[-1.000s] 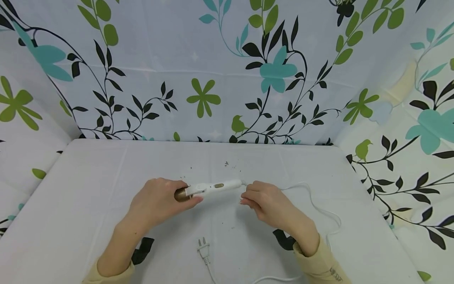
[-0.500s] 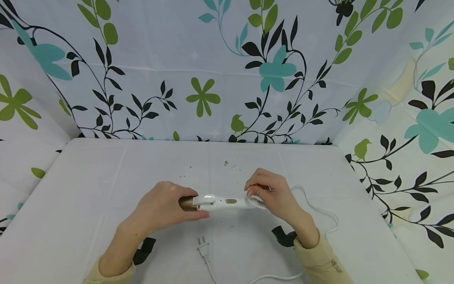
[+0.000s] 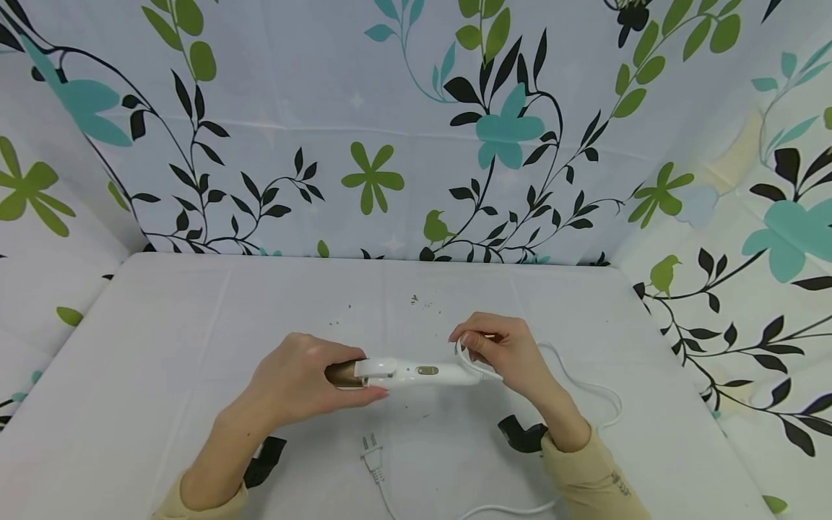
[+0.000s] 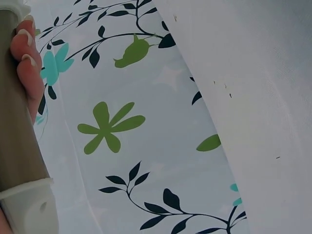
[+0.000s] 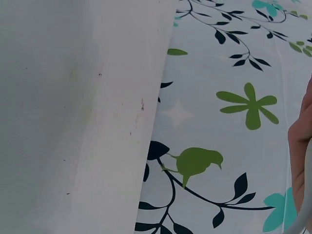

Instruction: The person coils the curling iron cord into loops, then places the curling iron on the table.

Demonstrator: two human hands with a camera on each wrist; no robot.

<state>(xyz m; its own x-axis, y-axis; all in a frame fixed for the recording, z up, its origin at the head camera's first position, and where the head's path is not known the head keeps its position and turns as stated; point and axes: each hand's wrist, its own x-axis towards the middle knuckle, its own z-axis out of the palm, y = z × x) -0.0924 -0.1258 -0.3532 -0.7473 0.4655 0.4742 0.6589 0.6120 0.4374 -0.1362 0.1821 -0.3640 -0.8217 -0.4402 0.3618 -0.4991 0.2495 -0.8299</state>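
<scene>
A white curling iron with a gold-brown barrel lies level across the middle of the head view, held above the table. My left hand grips it around the barrel end, thumb on the near side. The barrel fills the left edge of the left wrist view, where several fingertips curl against it. At the handle's other end, my right hand pinches the white cord, which bends back in a small loop. Only a strip of the right hand shows in the right wrist view.
The cord's two-pin plug lies on the white table in front of me. More cord trails over the right side. Small dark specks dot the tabletop. A leaf-patterned curtain stands behind and at both sides.
The curling iron has shifted right and toward me, and its tilt has levelled out. My right hand has moved up and right, bending the cord into a loop by the handle.
</scene>
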